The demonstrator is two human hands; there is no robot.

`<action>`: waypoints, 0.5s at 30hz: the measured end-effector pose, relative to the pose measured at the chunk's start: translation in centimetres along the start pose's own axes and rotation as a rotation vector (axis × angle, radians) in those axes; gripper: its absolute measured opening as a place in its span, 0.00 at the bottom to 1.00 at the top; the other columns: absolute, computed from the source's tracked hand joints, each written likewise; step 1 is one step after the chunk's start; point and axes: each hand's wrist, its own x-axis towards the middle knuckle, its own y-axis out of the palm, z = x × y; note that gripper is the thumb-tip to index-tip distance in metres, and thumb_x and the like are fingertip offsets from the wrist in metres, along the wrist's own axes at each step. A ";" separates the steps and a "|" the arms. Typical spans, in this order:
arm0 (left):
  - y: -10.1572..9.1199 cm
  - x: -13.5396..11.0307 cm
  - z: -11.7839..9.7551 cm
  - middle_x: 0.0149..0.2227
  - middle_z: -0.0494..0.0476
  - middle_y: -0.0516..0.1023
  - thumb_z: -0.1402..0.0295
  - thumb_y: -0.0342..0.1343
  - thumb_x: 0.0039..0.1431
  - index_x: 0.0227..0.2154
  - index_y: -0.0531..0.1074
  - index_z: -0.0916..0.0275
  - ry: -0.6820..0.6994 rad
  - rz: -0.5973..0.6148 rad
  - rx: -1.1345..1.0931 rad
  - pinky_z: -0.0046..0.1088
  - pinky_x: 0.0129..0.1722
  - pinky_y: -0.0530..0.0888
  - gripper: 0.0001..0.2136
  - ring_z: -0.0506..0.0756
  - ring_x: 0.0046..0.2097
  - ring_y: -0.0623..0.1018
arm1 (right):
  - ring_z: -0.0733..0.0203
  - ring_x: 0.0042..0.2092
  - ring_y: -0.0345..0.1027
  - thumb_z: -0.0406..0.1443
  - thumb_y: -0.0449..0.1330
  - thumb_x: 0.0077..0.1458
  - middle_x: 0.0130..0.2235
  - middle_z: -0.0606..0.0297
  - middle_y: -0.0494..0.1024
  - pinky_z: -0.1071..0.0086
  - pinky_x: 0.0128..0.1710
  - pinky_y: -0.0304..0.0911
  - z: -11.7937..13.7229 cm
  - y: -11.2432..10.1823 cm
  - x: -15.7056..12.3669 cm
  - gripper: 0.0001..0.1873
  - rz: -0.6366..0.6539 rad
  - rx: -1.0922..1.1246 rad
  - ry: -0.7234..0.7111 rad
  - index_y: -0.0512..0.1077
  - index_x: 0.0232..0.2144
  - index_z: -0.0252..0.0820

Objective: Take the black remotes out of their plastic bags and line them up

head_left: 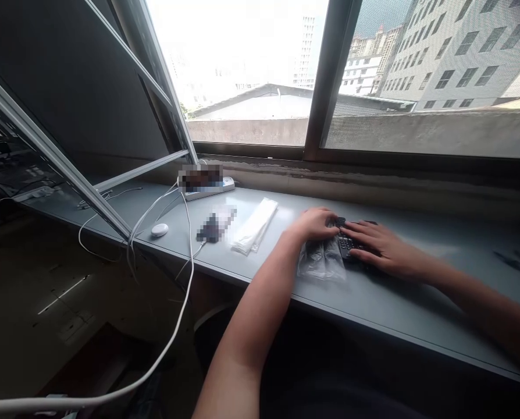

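Note:
A black remote control (347, 243) with small buttons lies on the grey window ledge (373, 297), partly inside a clear plastic bag (321, 260). My left hand (316, 225) rests on the bag's top end and grips it at the remote's far end. My right hand (380, 244) lies flat over the remote, fingers spread across its buttons. Much of the remote is hidden under both hands.
A stack of clear plastic bags (255, 226) lies left of my hands. Farther left are a blurred dark object (215, 226), a white power strip (205, 185), a small white round device (159, 229) and white cables (185, 273). A metal frame (68, 169) slants at left.

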 end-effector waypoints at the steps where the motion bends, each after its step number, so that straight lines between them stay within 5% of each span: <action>1: -0.2 -0.1 0.0 0.68 0.60 0.83 0.61 0.61 0.72 0.64 0.84 0.57 -0.002 0.005 -0.002 0.38 0.76 0.73 0.21 0.62 0.71 0.80 | 0.30 0.85 0.52 0.65 0.52 0.76 0.84 0.61 0.63 0.28 0.83 0.47 0.3 0.2 0.1 0.43 -0.009 -0.008 0.005 0.68 0.82 0.60; 8: -1.2 -0.7 -0.3 0.66 0.60 0.84 0.63 0.61 0.71 0.60 0.86 0.56 -0.033 0.004 -0.010 0.40 0.73 0.76 0.19 0.63 0.69 0.81 | 0.28 0.84 0.55 0.60 0.51 0.78 0.83 0.65 0.66 0.24 0.80 0.51 2.4 1.4 0.4 0.37 -0.094 -0.034 0.043 0.69 0.81 0.67; 15: -0.8 -0.7 -0.1 0.67 0.61 0.82 0.61 0.58 0.73 0.63 0.83 0.56 -0.057 0.003 0.019 0.39 0.74 0.75 0.20 0.62 0.69 0.81 | 0.28 0.84 0.53 0.60 0.49 0.79 0.82 0.61 0.67 0.24 0.81 0.49 2.7 1.4 0.4 0.37 -0.112 0.012 0.050 0.72 0.80 0.61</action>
